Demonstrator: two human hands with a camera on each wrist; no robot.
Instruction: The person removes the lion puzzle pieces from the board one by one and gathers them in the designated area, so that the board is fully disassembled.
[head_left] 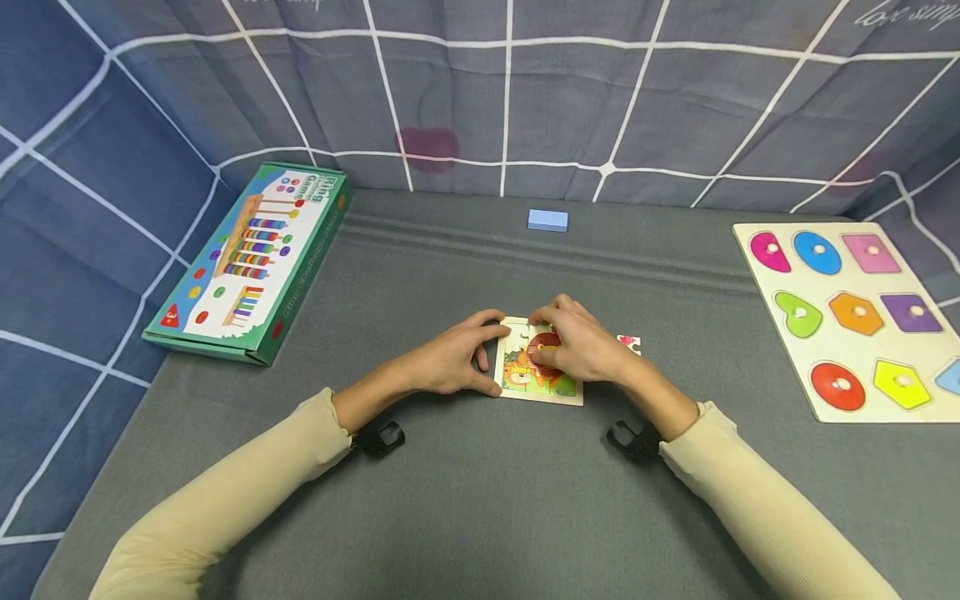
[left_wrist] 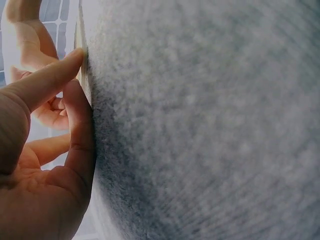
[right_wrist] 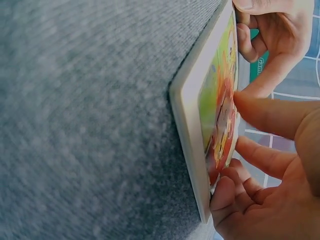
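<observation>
A small wooden jigsaw puzzle [head_left: 540,399] with a lion picture in a pale frame lies flat on the grey table. My left hand [head_left: 450,358] holds its left side, the thumb at the near corner and the index finger at the far one. Over the right part of the picture, my right hand [head_left: 581,342] has thumb and index finger on a reddish puzzle piece [right_wrist: 225,117], seemingly pinching it; its exact outline is hard to make out. Just beyond that hand lies a loose piece [head_left: 630,342] with pink and white print, partly hidden by it.
At the left lies a green game box [head_left: 247,258] with bead pictures on it. A light blue block [head_left: 547,220] sits near the back. On the right is a shape board [head_left: 802,367] with several coloured knobbed pieces. Grid-patterned cloth [head_left: 465,108] hangs behind the table.
</observation>
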